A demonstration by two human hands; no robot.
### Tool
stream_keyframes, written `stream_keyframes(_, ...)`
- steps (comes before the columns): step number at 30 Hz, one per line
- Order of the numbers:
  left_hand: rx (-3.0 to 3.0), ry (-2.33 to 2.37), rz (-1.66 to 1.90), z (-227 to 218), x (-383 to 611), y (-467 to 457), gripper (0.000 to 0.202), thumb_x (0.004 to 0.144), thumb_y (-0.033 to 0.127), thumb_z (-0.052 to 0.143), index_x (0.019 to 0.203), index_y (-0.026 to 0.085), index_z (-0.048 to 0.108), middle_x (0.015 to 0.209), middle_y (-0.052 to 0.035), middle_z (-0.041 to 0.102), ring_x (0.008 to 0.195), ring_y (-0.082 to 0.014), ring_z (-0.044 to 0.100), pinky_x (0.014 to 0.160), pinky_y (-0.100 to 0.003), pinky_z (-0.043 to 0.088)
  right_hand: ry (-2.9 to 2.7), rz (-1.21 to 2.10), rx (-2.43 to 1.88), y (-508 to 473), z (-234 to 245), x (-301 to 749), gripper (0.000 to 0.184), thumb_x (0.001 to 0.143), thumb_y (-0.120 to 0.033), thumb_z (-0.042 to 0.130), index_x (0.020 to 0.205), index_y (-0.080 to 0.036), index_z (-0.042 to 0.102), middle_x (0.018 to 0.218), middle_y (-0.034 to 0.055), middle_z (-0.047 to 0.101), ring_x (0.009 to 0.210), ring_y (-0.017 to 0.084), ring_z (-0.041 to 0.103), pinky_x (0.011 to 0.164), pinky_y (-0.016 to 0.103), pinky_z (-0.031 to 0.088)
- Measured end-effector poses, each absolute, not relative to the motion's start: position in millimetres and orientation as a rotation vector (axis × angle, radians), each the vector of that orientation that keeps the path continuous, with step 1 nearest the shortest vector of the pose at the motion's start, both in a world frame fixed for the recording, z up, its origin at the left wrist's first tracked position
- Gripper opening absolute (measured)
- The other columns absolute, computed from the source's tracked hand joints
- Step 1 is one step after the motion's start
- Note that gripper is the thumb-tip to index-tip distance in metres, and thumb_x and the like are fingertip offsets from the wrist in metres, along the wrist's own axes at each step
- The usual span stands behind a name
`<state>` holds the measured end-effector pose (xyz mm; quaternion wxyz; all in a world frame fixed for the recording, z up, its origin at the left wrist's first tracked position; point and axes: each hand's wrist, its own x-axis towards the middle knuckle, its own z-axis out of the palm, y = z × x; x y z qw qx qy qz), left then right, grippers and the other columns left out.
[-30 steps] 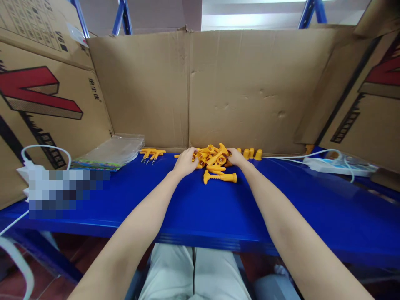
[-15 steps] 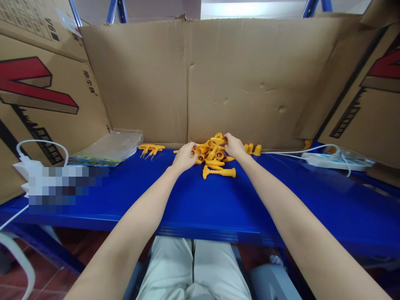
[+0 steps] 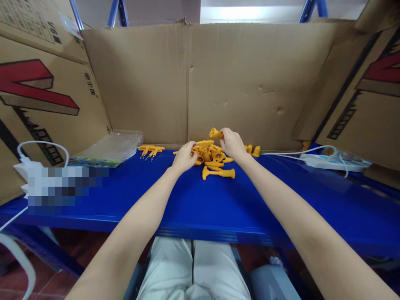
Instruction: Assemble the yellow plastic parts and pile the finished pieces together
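A pile of yellow plastic corkscrews (image 3: 212,155), their hollow round ends showing, lies near the back of the blue table. My right hand (image 3: 233,143) is closed around one yellow corkscrew (image 3: 215,133), held just above the pile with its hollow end pointing left. At the pile's left edge, my left hand (image 3: 185,157) has its fingers curled round a yellow corkscrew piece (image 3: 193,153), mostly hidden by the hand. In front of the pile a single corkscrew (image 3: 218,173) lies sideways, its T-shaped handle to the left.
Left of the pile lie several yellow corkscrews (image 3: 151,149) with bare metal spirals. Short yellow caps (image 3: 256,151) stand by my right wrist. Clear plastic bags (image 3: 109,146) lie at left, a white power strip (image 3: 337,162) at right. Cardboard (image 3: 250,75) walls the back.
My right hand has lifted a yellow corkscrew off the top of the pile, raising it slightly. My left hand has stayed at the pile's left edge.
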<state>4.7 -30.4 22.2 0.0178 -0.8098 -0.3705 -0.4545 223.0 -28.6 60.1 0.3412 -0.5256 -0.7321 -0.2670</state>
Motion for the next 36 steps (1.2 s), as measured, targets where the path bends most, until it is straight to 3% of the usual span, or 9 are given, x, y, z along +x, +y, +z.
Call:
stream_keyframes(3, -2.498, -1.066, -1.48, 23.2, 5.8, -32.3, 0.037, 0.084, 0.017, 0.049, 0.121, 0.018, 0.051, 0.118, -0.0112, 0.063, 0.111, -0.0215, 0.059, 0.099, -0.039, 0.046, -1.745, -0.5, -1.196, -36.7, 59.5, 217.9, 0.024, 0.085, -0.019, 0.048, 0.109, -0.018, 0.049, 0.106, 0.0148, 0.062, 0.093, 0.027, 0.06, 0.08, 0.041, 0.044)
stream_keyframes(9, -2.494, -0.952, -1.477, 27.1, 11.0, -40.7, 0.048, 0.089, 0.03, 0.048, 0.135, 0.019, 0.043, 0.13, -0.0128, 0.056, 0.119, -0.023, 0.055, 0.101, -0.041, 0.045, -1.461, 0.062, -0.96, -40.2, 43.4, 206.9, 0.032, 0.078, -0.036, 0.063, 0.104, -0.022, 0.05, 0.087, 0.0051, 0.064, 0.08, 0.023, 0.064, 0.078, 0.044, 0.052)
stream_keyframes(16, -2.516, -0.935, -1.414, 30.1, 12.0, -41.9, 0.051, 0.093, 0.034, 0.045, 0.142, 0.022, 0.04, 0.134, -0.0123, 0.054, 0.124, -0.0235, 0.051, 0.103, -0.042, 0.042, -1.477, 0.548, -0.733, -58.7, 42.2, 188.6, 0.036, 0.071, -0.047, 0.071, 0.09, -0.022, 0.054, 0.089, 0.0042, 0.066, 0.085, 0.023, 0.066, 0.083, 0.045, 0.054)
stream_keyframes(21, -2.489, -1.041, -1.387, 30.1, 9.8, -37.1, 0.035, 0.094, 0.029, 0.044, 0.125, 0.022, 0.059, 0.124, -0.0108, 0.059, 0.117, -0.0215, 0.055, 0.098, -0.037, 0.044, -1.57, 0.45, -0.776, -69.1, 45.8, 185.3, 0.035, 0.07, -0.048, 0.071, 0.089, -0.022, 0.057, 0.086, 0.0019, 0.066, 0.084, 0.02, 0.065, 0.081, 0.04, 0.052)
stream_keyframes(29, -2.298, -1.263, -1.426, 43.1, 8.3, -49.1, 0.032, 0.085, 0.019, 0.052, 0.115, 0.021, 0.063, 0.103, -0.0072, 0.061, 0.097, -0.0207, 0.061, 0.087, -0.032, 0.048, -1.822, 0.174, -0.883, -64.9, 52.1, 199.8, 0.031, 0.078, -0.042, 0.063, 0.098, -0.019, 0.061, 0.094, 0.0053, 0.067, 0.086, 0.02, 0.062, 0.077, 0.035, 0.049)
stream_keyframes(36, -2.293, -1.254, -1.3, 40.8, 7.5, -51.2, 0.03, 0.078, 0.02, 0.058, 0.107, 0.022, 0.064, 0.103, -0.006, 0.066, 0.094, -0.021, 0.063, 0.081, -0.03, 0.048, -2.121, -0.31, -1.24, -69.3, 52.4, 207.6, 0.025, 0.086, -0.029, 0.056, 0.107, -0.016, 0.063, 0.107, 0.0122, 0.068, 0.101, 0.027, 0.059, 0.088, 0.041, 0.038)
